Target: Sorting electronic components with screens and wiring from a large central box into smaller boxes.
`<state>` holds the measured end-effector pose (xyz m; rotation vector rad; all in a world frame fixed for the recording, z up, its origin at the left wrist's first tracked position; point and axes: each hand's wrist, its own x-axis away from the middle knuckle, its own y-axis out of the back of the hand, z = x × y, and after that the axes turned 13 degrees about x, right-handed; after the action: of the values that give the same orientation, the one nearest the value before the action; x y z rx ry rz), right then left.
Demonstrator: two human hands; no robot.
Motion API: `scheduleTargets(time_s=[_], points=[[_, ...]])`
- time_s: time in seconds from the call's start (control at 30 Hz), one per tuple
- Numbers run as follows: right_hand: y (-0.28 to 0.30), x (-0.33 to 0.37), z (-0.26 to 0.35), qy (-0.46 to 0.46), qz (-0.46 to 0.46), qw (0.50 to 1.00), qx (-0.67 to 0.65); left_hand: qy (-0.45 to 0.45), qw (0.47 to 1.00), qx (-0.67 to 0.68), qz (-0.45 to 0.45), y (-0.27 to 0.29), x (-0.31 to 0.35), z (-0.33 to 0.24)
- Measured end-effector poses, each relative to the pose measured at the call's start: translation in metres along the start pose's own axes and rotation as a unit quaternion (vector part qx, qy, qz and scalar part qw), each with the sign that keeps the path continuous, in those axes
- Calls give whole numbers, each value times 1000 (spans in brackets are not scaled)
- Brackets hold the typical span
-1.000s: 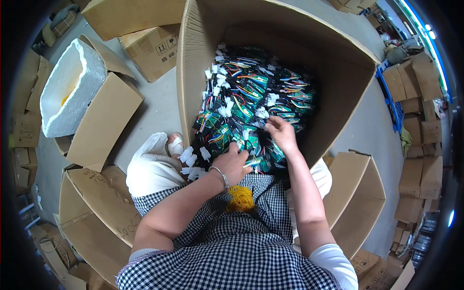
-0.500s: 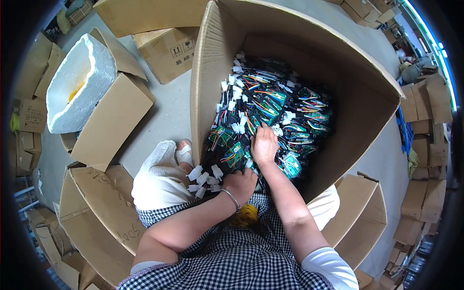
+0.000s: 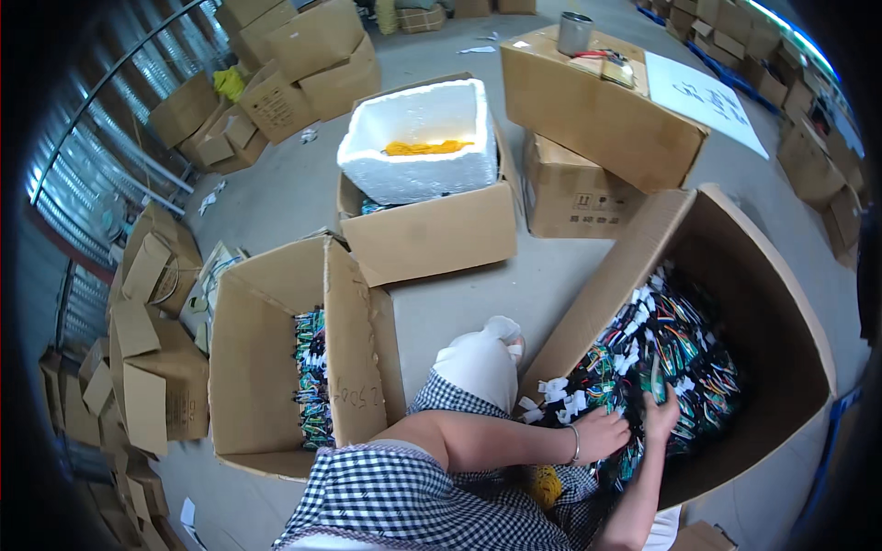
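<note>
A large cardboard box (image 3: 799, 367) at the right holds a heap of green circuit boards with coloured wires, black cables and white plugs (image 3: 675, 331). Over its near part, my left hand (image 3: 602, 434), with a bracelet at the wrist, is closed with curled fingers among the wires; what it grips is hidden. Just right of it, my right hand (image 3: 660, 413) is closed around a wired circuit board (image 3: 653, 387), from which a pale grey strip sticks up. The fingertips of both hands are partly covered.
Left of me stands an open cardboard box (image 3: 266, 367) with more wired boards. Ahead, a white foam box (image 3: 418, 174) with yellow string sits in a carton. Stacked cartons (image 3: 597, 110) behind carry a metal can (image 3: 575, 33) and red-handled pliers (image 3: 593, 55). Yellow string (image 3: 545, 487) lies near my lap.
The view has swung left, so the big box now appears at the right and the left-hand box's contents show. Both hands remain at the heap; the right hand now grips a board with a pale strip.
</note>
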<state>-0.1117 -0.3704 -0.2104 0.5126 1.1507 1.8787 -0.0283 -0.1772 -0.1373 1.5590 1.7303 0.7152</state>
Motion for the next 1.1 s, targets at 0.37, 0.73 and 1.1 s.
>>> scheduleTargets(time_s=[0.37,0.73,1.1], points=[[160,130,69,-34,201,940,-272,-299,948,111,-6,30,0,-16],[127,178,49,-57,17,892,-449,-158,865,476,5,26,-4,-18],[156,166,95,-1,61,939,-339,79,506,832,215,52,12,-38]])
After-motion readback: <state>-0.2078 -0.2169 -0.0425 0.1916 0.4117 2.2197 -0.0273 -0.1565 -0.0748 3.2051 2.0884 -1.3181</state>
